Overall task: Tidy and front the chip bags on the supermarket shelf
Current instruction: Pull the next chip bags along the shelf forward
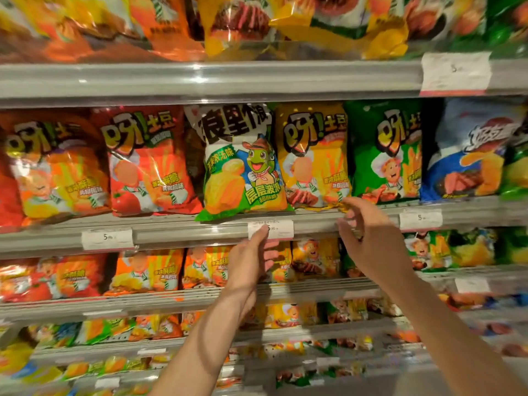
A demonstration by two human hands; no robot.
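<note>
A row of chip bags stands upright on the middle shelf (177, 234). A white and green bag with a frog cartoon (241, 164) leans forward, its bottom edge over the shelf lip. Beside it on the right stands a yellow bag (314, 158), then a green bag (384, 152) and a blue bag (468, 150). To the frog bag's left are a red bag (148, 164) and an orange bag (57, 167). My left hand (251, 261) is open just below the shelf lip, fingertips by a price label (278, 228). My right hand (368, 238) is open, its fingertips at the yellow bag's lower right corner.
The upper shelf (200, 78) carries more orange and yellow bags, with a price tag (455, 71) at right. Lower shelves (171, 300) hold several smaller chip bags. Price labels (107, 238) (420, 218) line the middle shelf's front rail.
</note>
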